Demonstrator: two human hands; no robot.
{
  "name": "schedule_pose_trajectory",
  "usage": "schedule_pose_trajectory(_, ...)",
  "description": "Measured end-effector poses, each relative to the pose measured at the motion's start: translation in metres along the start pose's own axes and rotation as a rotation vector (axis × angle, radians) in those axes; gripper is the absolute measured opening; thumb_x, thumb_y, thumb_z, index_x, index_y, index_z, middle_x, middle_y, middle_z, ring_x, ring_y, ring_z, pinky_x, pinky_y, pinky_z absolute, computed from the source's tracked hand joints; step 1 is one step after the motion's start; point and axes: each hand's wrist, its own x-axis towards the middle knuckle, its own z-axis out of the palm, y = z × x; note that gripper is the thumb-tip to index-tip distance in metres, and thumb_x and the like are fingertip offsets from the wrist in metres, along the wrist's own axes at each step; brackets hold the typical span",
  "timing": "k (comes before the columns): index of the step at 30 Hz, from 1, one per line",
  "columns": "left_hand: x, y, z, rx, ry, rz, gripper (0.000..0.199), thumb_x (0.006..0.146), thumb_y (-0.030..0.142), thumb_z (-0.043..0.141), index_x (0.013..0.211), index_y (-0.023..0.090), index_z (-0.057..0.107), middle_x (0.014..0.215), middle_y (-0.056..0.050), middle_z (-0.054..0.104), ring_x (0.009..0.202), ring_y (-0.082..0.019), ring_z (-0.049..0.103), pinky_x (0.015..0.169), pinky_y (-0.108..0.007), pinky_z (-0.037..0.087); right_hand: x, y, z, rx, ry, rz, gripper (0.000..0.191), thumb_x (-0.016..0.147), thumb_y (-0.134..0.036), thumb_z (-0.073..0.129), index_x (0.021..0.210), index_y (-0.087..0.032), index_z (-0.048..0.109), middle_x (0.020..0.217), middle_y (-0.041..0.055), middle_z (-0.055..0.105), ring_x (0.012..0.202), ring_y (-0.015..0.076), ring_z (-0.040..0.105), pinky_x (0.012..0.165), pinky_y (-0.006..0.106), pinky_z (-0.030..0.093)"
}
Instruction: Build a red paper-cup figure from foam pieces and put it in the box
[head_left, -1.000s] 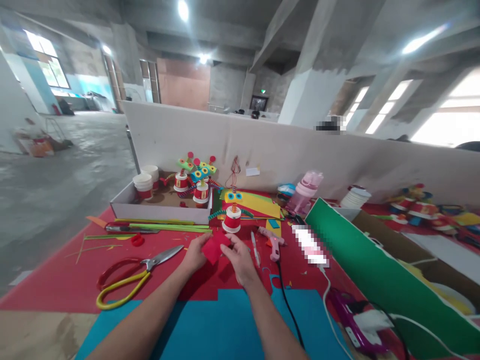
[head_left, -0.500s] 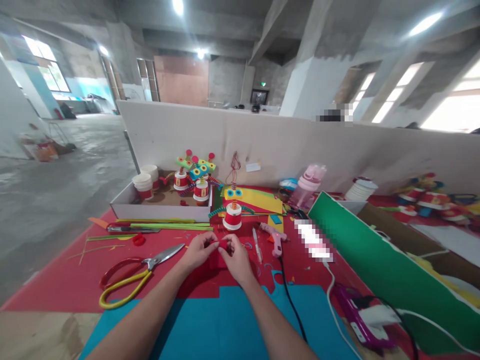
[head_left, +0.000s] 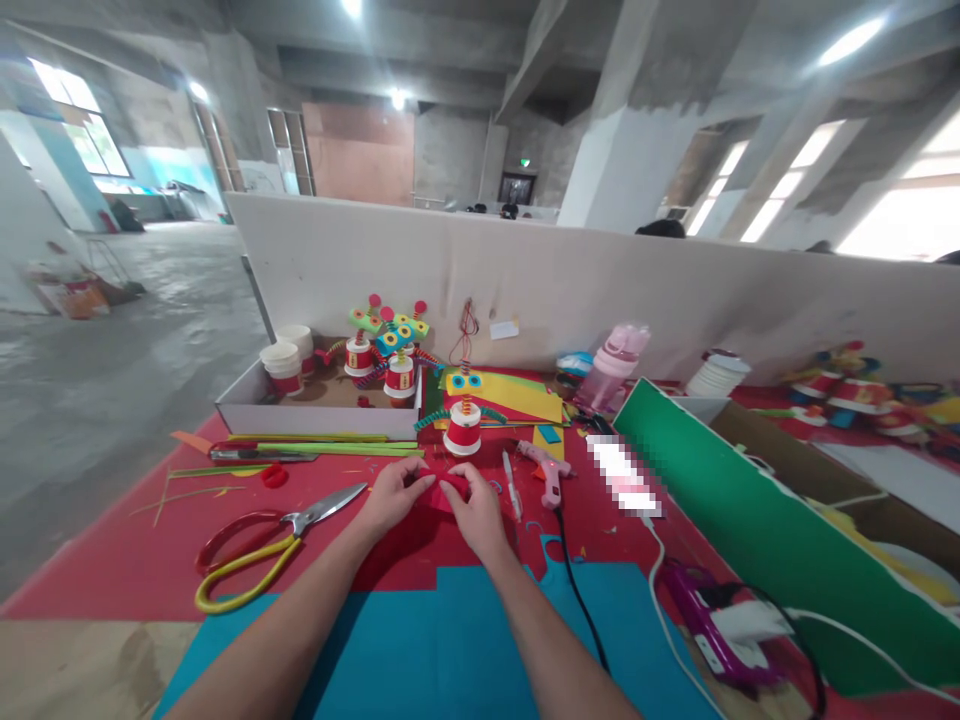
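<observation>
Between the thumbs and fingers of my left hand (head_left: 397, 492) and my right hand (head_left: 472, 505) is a piece of red paper (head_left: 444, 492), hard to tell from the red table covering. Both hands pinch it, thumbs close together. Just beyond them stands a paper-cup figure (head_left: 463, 430) with blue eyes and coiled green arms. Scissors (head_left: 289, 537) with red and yellow handles lie left of my left hand. To the right of my right hand lie a white pen (head_left: 511, 486) and a pink glue gun (head_left: 550, 473).
A shallow box (head_left: 315, 418) holds cups and more figures at the back left. Blue paper (head_left: 409, 650) lies under my forearms. Right are a green-sided box (head_left: 750, 530), a purple power strip (head_left: 701, 625), cables and a pink bottle (head_left: 616, 365).
My fingertips have spread slightly along the red paper, which now looks flatter and wider between them. The whole view has shifted a little.
</observation>
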Motion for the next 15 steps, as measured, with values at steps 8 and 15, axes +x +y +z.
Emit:
schedule_pose_trajectory(8, -0.0019, 0.0072, -0.0003, -0.034, 0.026, -0.061, 0.032, 0.078, 0.049, 0.062, 0.076, 0.017, 0.054, 0.054, 0.007, 0.047, 0.049, -0.01, 0.043, 0.05, -0.022, 0.034, 0.0022, -0.0016, -0.0036, 0.084, 0.003, 0.005, 0.026, 0.09, -0.043, 0.05, 0.085, -0.019, 0.059, 0.074, 0.0004, 0.061, 0.069, 0.0162, 0.055, 0.062, 0.024, 0.039)
schedule_pose_trajectory(15, -0.0029, 0.0084, 0.0, -0.009, -0.049, -0.055, 0.03, 0.08, 0.046, 0.062, 0.077, 0.017, 0.057, 0.052, 0.006, 0.051, 0.049, -0.01, 0.045, 0.051, -0.022, 0.034, 0.0011, -0.0016, -0.0039, -0.037, 0.017, -0.004, 0.026, 0.089, -0.042, 0.051, 0.083, -0.019, 0.062, 0.068, 0.0001, 0.062, 0.061, 0.0156, 0.053, 0.058, 0.025, 0.037)
